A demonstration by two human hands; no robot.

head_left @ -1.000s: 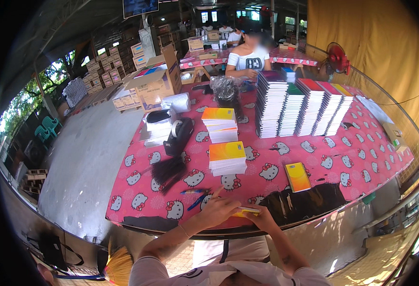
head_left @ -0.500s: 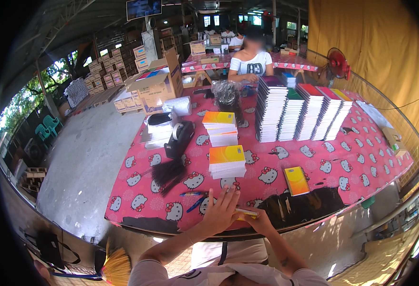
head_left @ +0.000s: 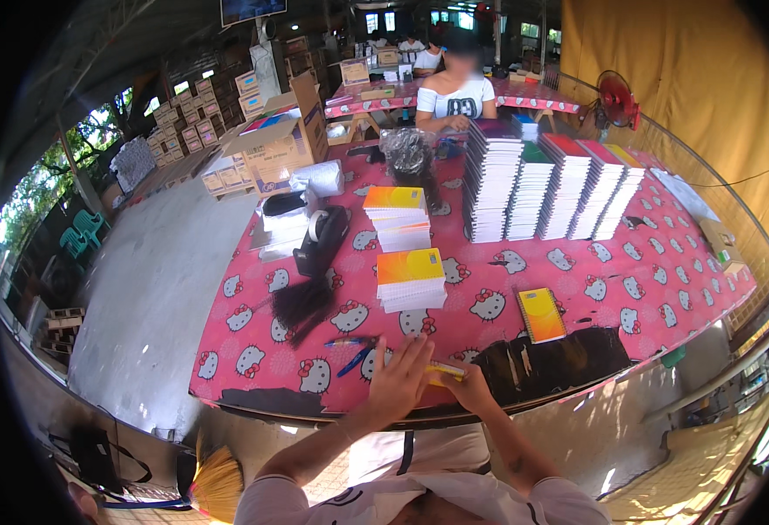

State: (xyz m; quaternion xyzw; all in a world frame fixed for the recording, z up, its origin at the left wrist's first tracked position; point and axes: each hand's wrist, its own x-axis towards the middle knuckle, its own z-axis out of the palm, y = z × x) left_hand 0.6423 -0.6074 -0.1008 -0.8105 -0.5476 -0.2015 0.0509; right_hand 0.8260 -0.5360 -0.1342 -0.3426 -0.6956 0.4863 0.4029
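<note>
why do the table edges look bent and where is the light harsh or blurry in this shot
Head view: fisheye lens bows the pink table edge and leaves a black rim; daylight glares on the concrete floor at left and the ground at lower right; the seated person's face is blurred; the left hand and right hand over the yellow notebook sit sharp but in soft shade.

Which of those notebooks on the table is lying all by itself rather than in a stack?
The yellow spiral notebook lying flat and single on the pink tablecloth, to the right of the hands; the others sit in piles.
</note>
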